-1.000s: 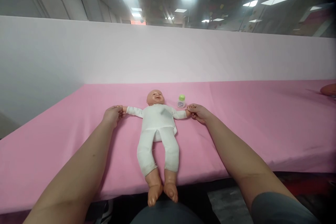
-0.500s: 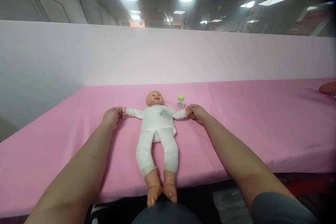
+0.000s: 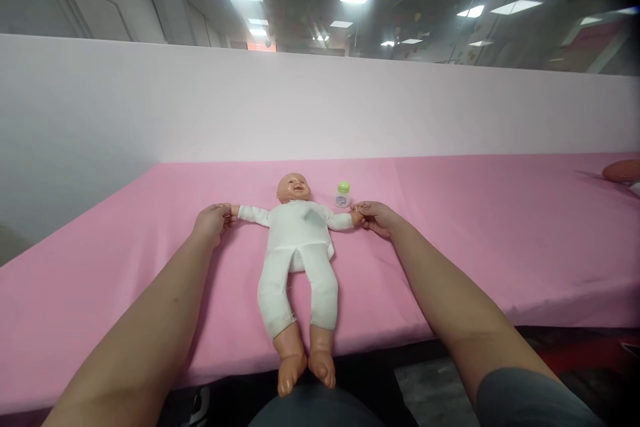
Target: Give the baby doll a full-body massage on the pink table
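A baby doll [image 3: 300, 233] with a white cloth body lies face up on the pink-covered table [image 3: 110, 240], its arms stretched out sideways and its feet over the front edge. My left hand [image 3: 213, 221] is closed around the doll's hand on the left side. On the right side, the doll's other hand is pinched between the fingers of my right hand [image 3: 376, 217]. A small clear jar [image 3: 343, 195] with a green lid stands just behind the doll's right-side arm, close to my right fingertips.
Behind the table runs a low white wall [image 3: 320, 107] with glass above it. Part of another doll's head [image 3: 621, 171] shows at the far right edge. A red object [image 3: 575, 355] is below the table at the lower right.
The fingers of my right hand have shifted slightly on the doll's hand. My left hand keeps its hold, and the doll lies almost as before.
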